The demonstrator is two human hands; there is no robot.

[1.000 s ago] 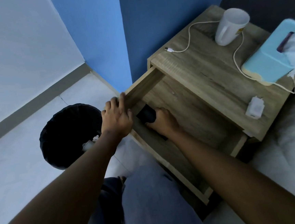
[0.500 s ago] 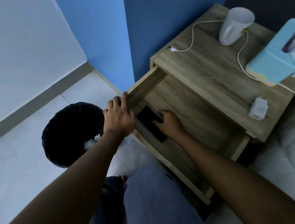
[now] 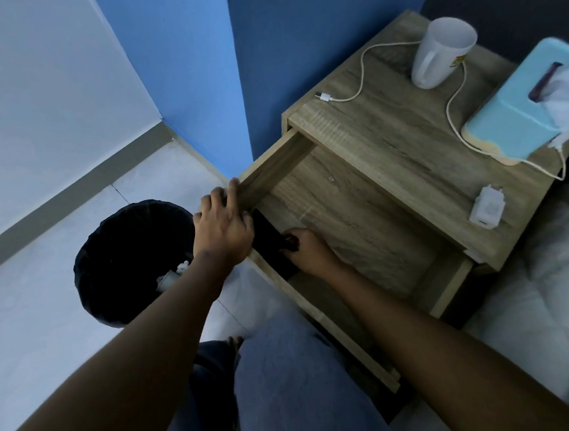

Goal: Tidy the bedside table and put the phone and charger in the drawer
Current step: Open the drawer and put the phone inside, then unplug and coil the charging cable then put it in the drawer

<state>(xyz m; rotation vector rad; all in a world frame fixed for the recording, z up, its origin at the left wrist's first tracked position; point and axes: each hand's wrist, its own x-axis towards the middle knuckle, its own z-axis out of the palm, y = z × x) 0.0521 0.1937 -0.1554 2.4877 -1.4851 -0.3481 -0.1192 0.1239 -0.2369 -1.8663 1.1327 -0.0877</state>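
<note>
A wooden bedside table (image 3: 390, 144) stands in a blue-walled corner, its drawer (image 3: 352, 223) pulled wide open toward the person kneeling before it. Left of the table on the pale floor sits a black waste bin (image 3: 125, 256) with scraps inside. On the table's top, at its far right edge, lies a light-blue tissue box (image 3: 521, 108); a white mug (image 3: 441, 53) stands at the back. A white charger cable (image 3: 453, 111) loops across the top past the mug, and the white charger plug (image 3: 487, 208) rests near the table's front edge, still outside the drawer. The left hand (image 3: 224, 231) grips the drawer's left front corner. The right hand (image 3: 308, 252) reaches inside the drawer, fingers touching the black phone (image 3: 271, 240), which lies flat against the drawer's front wall; whether they grasp it cannot be told.
</note>
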